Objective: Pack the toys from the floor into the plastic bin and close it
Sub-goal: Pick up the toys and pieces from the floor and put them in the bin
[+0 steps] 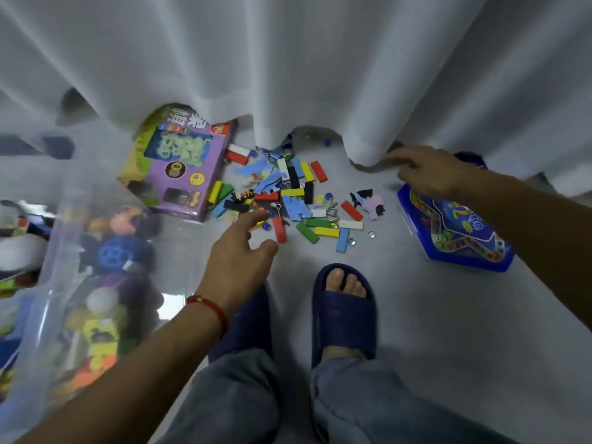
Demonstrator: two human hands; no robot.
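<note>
Beside the clear plastic bin (48,283) on the floor, an open, empty left hand (238,251) reaches toward scattered blocks (288,193) while the empty right hand (429,174) lifts the curtain (320,75), gathering apparently next.

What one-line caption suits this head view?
Both bare hands, left hand and right hand, reach toward scattered coloured blocks beside a clear plastic bin.

Left hand (238,251), empty, fingers (253,216) spread just short of block pile (288,197). Right hand (426,174), fingers (395,157) at curtain (320,75) hem, above blue game board (461,232).
</note>
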